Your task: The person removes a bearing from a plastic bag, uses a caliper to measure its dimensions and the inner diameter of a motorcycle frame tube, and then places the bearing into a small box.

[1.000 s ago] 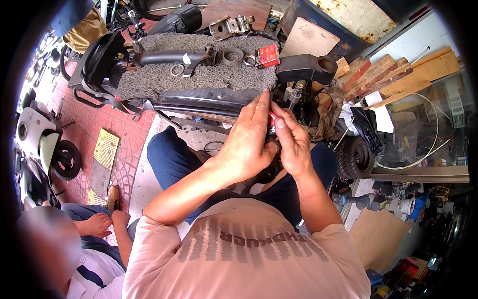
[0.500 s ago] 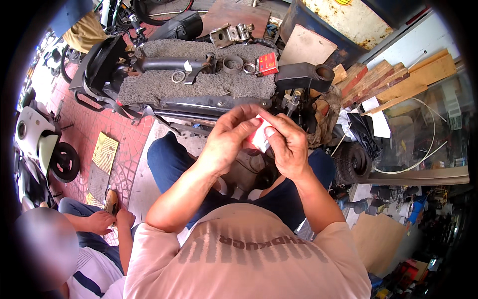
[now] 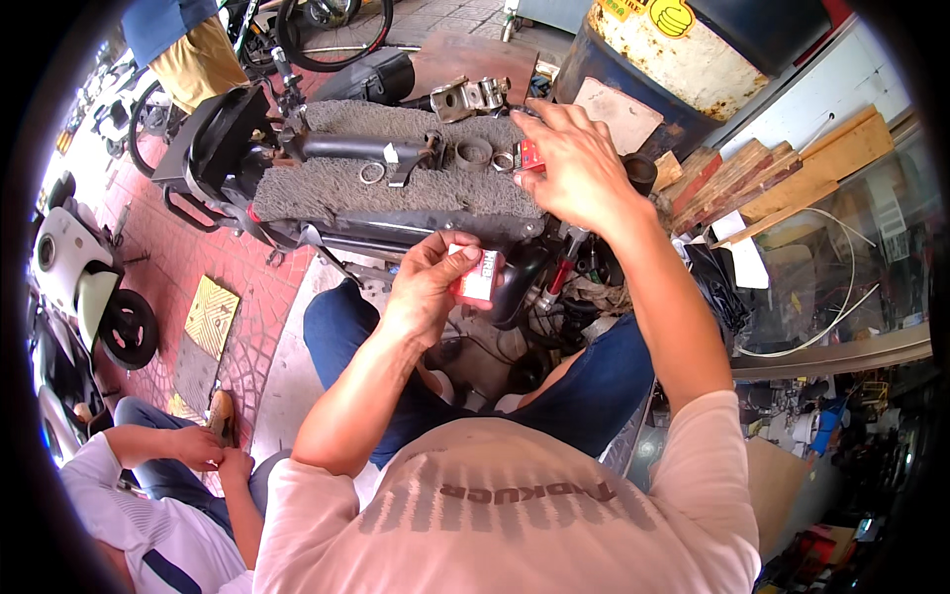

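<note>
My left hand [image 3: 432,285] pinches a small red and white box [image 3: 479,277] between thumb and fingers, above my lap. My right hand [image 3: 579,163] reaches over a red box [image 3: 530,154] on the grey looped mat [image 3: 336,190]. Its thumb and fingers stand apart around that box and partly hide it; whether they press on it I cannot see. Just left of the red box lie a small metal ring [image 3: 503,160] and a wider, taller metal ring [image 3: 473,151]. Further left are a thin ring [image 3: 371,172] and a dark bracket [image 3: 399,175] with a white tag.
A dark metal tube [image 3: 358,146] lies along the mat, and a metal clamp part [image 3: 468,98] sits behind it. A rusty drum [image 3: 683,59] and wooden boards [image 3: 737,183] stand at the right. Another person [image 3: 163,495] sits at lower left, hands together; someone else [image 3: 188,59] stands far left.
My right hand has left the small red and white box and moved forward and right to the red box. My left hand keeps the small box, now slightly lower. The view has shifted a little.
</note>
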Motion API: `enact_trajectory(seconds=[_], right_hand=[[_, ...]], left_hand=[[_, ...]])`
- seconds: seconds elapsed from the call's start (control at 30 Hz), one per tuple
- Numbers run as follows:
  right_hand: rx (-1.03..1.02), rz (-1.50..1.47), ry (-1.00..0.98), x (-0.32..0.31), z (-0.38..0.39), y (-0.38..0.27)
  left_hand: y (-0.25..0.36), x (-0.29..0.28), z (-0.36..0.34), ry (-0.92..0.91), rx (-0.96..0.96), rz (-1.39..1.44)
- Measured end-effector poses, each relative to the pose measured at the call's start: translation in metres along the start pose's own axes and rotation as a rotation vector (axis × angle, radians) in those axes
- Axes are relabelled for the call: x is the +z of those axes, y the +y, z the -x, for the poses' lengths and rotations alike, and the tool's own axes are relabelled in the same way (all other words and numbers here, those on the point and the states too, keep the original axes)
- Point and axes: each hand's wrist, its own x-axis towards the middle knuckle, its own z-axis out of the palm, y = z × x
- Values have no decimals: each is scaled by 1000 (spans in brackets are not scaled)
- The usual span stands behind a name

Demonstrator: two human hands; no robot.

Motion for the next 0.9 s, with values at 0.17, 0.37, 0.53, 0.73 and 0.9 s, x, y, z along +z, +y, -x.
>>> enact_trajectory(seconds=[0.17,0.37,0.53,0.73,0.9], right_hand=[[91,72,-447,6,-37,11],[-49,-329,-238,-10,-3,-9],[-362,-588,-295,4,48,-43],[-200,-815,-160,-6,64,-49],[-143,-577,-49,-9,73,-53]], left_hand=[[-3,-9,-3,26,51,-26],[9,-10,-7,90,-61,-31],[16,11,-4,13,-157,172],[10,33,8,167,-99,109],[12,42,7,51,-52,139]])
